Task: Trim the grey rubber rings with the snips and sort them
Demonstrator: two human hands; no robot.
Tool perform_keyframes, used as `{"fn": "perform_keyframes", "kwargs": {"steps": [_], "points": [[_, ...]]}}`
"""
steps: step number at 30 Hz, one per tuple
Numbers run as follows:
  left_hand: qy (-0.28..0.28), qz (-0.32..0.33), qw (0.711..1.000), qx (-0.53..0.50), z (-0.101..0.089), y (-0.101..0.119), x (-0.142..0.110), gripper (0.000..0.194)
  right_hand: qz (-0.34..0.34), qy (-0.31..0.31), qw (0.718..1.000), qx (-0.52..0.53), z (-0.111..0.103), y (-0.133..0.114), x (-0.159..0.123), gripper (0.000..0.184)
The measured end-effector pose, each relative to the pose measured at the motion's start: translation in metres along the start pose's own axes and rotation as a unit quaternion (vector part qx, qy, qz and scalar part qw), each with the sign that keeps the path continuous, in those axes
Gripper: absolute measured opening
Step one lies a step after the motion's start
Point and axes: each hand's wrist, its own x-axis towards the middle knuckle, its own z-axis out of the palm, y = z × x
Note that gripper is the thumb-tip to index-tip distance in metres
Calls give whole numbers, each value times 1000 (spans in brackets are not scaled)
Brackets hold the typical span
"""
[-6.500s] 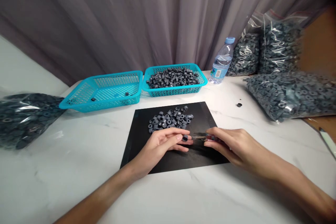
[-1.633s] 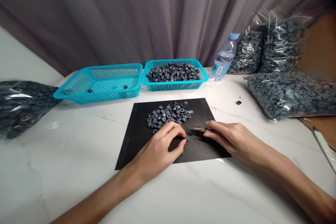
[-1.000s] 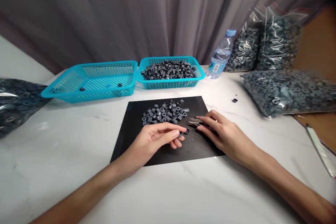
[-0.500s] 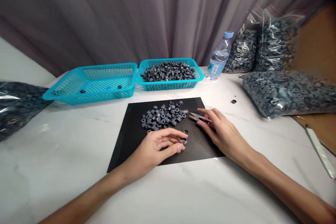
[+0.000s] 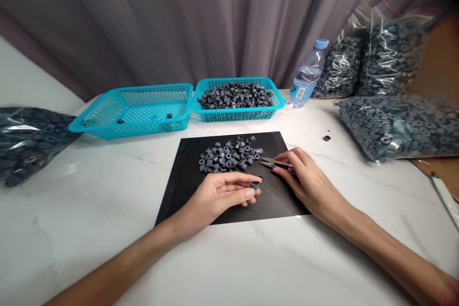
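Between the thumb and fingers of my left hand (image 5: 224,195) is a small grey rubber cap (image 5: 254,185), held above the front of a black mat (image 5: 175,186). Another dark ring-like piece (image 5: 261,180) shows just behind my fingertips. My right hand (image 5: 301,174) is closed around thread snips (image 5: 276,163) with a pinkish handle, their pointed blades aimed left. The blade tips lie close to the right side of a loose pile of grey caps (image 5: 229,155) on the mat.
Two turquoise baskets stand at the back: the left one (image 5: 154,129) has a few caps, the right one (image 5: 233,115) many. A water bottle (image 5: 306,79), a bulging bag (image 5: 405,126) and a single cap (image 5: 326,138) are to the right. Another filled bag (image 5: 32,138) lies left.
The cap in my left hand has turned so that its side now faces me. The snips' blades have come closer together. The whole view has shifted slightly.
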Motion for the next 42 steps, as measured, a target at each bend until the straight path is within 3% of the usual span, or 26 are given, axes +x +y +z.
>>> {"fn": "perform_keyframes", "kwargs": {"steps": [3, 8, 11, 19, 34, 42], "points": [[-4, 1, 1000, 0, -1, 1, 0, 29, 0, -10, 1000, 10, -2, -1, 0, 18], [-4, 13, 1000, 1, -1, -2, 0, 28, 60, -41, 994, 85, -9, -6, -1, 24], [-4, 18, 1000, -1, -1, -3, 0, 27, 53, -59, 988, 134, -14, -11, -3, 30], [-1, 17, 999, -28, -1, -6, 0, 25, 59, -140, 951, 269, -22, -21, -5, 30], [5, 28, 999, -24, 1, -9, 0, 26, 0, -143, 955, 259, -24, -20, -7, 30], [50, 49, 998, -3, 7, -14, -3, 33, -29, -120, 962, 243, -25, -22, -8, 32]]}}
